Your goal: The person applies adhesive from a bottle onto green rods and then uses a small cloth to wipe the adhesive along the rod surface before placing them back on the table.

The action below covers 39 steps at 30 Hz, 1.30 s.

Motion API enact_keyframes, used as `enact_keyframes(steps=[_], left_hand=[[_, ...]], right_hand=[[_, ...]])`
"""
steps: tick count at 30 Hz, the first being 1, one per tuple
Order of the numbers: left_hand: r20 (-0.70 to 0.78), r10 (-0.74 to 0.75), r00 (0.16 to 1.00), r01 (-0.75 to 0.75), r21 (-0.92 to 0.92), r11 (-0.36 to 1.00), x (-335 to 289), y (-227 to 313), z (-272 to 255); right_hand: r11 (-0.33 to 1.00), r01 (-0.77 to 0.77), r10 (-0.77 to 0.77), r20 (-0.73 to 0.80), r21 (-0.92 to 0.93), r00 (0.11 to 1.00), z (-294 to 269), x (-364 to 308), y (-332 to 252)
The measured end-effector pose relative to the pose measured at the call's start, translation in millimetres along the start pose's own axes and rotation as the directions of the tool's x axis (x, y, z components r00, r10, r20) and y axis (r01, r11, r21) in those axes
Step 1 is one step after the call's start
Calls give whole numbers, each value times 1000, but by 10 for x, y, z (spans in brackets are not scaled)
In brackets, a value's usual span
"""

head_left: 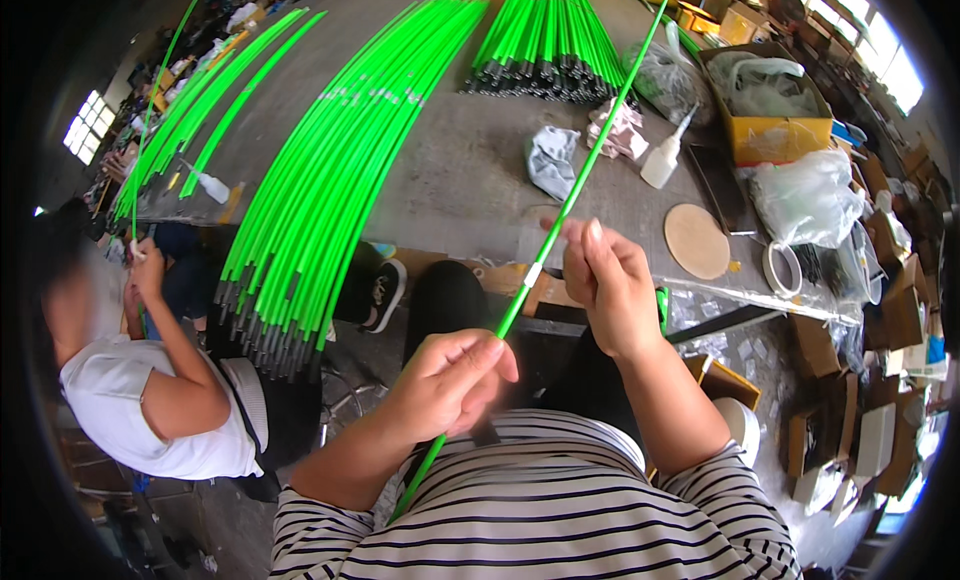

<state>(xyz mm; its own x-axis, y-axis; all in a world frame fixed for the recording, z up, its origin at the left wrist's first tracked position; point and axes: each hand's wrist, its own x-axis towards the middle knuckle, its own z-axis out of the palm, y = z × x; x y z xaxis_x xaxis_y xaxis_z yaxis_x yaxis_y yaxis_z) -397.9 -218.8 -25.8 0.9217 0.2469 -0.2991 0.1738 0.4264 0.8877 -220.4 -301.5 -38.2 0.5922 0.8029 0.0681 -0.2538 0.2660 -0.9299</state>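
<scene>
A long thin green rod [610,135] slants from my lap up across the table's front edge, with a small white band [532,275] around it. My left hand [455,380] is closed around the rod below the band, thumb on top. Just right of the rod and above the band is my right hand [610,280]. Its thumb is raised and its fingers are loosely bent, apart from one another and slightly blurred. One fingertip reaches the rod; whether it touches is unclear.
Bundles of green rods [350,130] with dark ends [545,80] lie on the table. A grey cloth [553,160], squeeze bottle [662,162], round disc [697,241], tape roll [781,269] and yellow box [780,138] sit rightward. A co-worker [160,380] sits at left, holding another rod.
</scene>
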Motion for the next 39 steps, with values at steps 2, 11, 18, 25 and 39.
enact_keyframes(steps=[2, 11, 18, 25, 39], left_hand=[[53, -8, 999, 9, -35, 999, 83, -149, 39], [-73, 191, 979, -190, 23, 982, 173, -314, 109], [-75, 199, 977, -194, 65, 979, 207, -334, 89], [-112, 216, 970, -208, 77, 975, 232, -345, 102], [-169, 280, 945, -255, 152, 955, 316, -375, 5]], right_hand=[[996, -47, 48, -19, 70, 999, -67, 28, 33], [985, -145, 149, -32, 96, 988, -207, -90, 234], [938, -286, 287, 21, 198, 958, -179, -232, 361], [918, -299, 302, 27, 261, 953, -148, -280, 404], [905, 128, -335, -493, -406, 803, -640, 274, 257]])
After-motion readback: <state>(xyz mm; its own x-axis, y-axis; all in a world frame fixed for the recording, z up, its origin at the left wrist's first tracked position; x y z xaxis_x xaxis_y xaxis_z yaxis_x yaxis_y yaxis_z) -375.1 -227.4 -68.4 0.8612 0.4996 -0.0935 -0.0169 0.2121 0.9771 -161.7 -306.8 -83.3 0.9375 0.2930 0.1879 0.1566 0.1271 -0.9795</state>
